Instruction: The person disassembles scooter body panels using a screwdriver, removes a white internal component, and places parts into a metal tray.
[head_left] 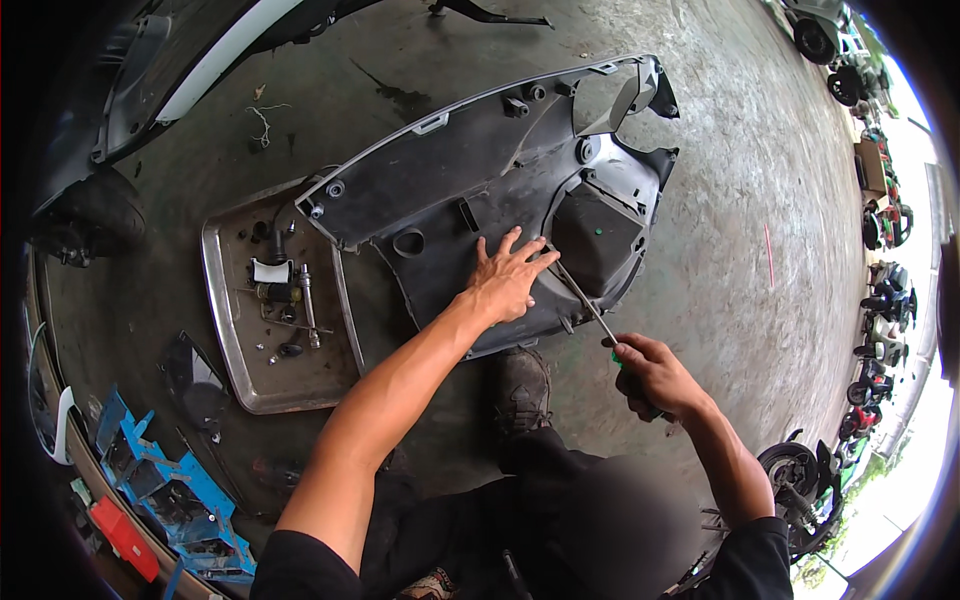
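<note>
A large dark plastic scooter body panel (470,170) lies inside-up on the concrete floor. My left hand (508,278) presses flat on its lower middle, fingers spread, right beside a rounded housing (595,235). My right hand (650,375) grips the dark handle of a screwdriver (585,300). Its thin metal shaft runs up-left and its tip meets the panel close to my left fingertips.
A metal tray (235,345) with bolts, a socket and several small parts sits left of the panel, partly under its edge. A blue toolbox (170,490) stands at lower left. My shoe (520,385) is below the panel. Scooters are parked far right.
</note>
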